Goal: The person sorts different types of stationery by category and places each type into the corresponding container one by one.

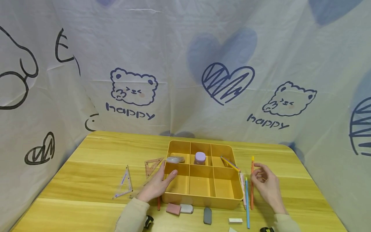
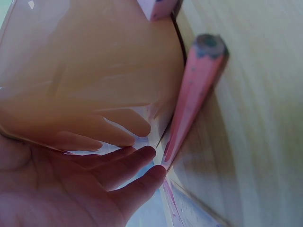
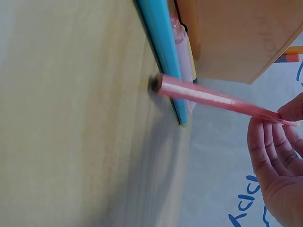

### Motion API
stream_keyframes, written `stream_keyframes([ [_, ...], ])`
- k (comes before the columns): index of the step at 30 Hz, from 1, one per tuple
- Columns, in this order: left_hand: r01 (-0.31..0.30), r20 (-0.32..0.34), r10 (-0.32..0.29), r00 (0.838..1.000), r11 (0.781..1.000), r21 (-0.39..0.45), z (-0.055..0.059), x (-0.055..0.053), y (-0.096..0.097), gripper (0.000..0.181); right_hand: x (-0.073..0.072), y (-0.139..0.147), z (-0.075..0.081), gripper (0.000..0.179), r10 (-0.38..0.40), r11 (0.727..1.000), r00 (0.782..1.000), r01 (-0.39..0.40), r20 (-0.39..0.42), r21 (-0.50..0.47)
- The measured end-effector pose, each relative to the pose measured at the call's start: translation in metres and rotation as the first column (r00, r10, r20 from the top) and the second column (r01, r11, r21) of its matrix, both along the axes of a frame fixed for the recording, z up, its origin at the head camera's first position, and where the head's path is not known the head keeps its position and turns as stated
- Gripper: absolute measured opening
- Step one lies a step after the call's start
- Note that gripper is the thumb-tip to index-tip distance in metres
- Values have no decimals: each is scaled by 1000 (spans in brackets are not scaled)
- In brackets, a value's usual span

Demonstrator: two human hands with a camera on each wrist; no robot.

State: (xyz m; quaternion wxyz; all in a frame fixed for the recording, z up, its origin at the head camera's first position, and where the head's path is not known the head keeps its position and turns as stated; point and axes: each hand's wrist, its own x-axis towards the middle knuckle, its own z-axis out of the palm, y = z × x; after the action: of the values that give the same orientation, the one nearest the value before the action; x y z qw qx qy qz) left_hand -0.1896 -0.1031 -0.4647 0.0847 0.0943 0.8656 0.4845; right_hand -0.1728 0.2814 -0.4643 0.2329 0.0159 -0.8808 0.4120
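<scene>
A yellow divided box (image 1: pixel 200 200) stands in the middle of the table. My left hand (image 1: pixel 156 186) is at its left wall, thumb above the front left compartment. In the left wrist view its fingers (image 2: pixel 125 165) lie nearly straight along the outer wall, which reflects them. A red pencil (image 2: pixel 194 101) lies beside that wall, its end close to the fingertips. My right hand (image 1: pixel 268 183) pinches another red pencil (image 3: pixel 203 94) with a yellow end, to the right of the box. Next to it lie a blue pencil (image 1: pixel 247 203) and a pale pink pen (image 1: pixel 242 190).
The back compartments hold a clear-grey item (image 1: pixel 175 159), a purple-lidded bottle (image 1: pixel 200 157) and slanting pencils (image 1: pixel 230 163). Triangle rulers (image 1: pixel 128 182) lie to the left. In front are a pink eraser (image 1: pixel 173 209), a grey block (image 1: pixel 207 216) and a white block (image 1: pixel 235 220). A printed cloth (image 1: pixel 179 96) hangs behind.
</scene>
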Motion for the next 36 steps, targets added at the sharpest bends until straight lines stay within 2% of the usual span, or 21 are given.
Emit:
stream_keyframes([
  [13,7,16,-7,1000,1000,3,2,1,0,88,1,-4,3,21,-42,998,996,37,-74,-57],
  [22,13,13,-13,1000,1000,13,1,1,-1,88,-2,-7,5,26,-34,993,985,13,-170,-120],
  [36,12,16,-12,1000,1000,16,1,1,-1,89,-2,-8,7,23,-28,998,967,11,-253,-65],
])
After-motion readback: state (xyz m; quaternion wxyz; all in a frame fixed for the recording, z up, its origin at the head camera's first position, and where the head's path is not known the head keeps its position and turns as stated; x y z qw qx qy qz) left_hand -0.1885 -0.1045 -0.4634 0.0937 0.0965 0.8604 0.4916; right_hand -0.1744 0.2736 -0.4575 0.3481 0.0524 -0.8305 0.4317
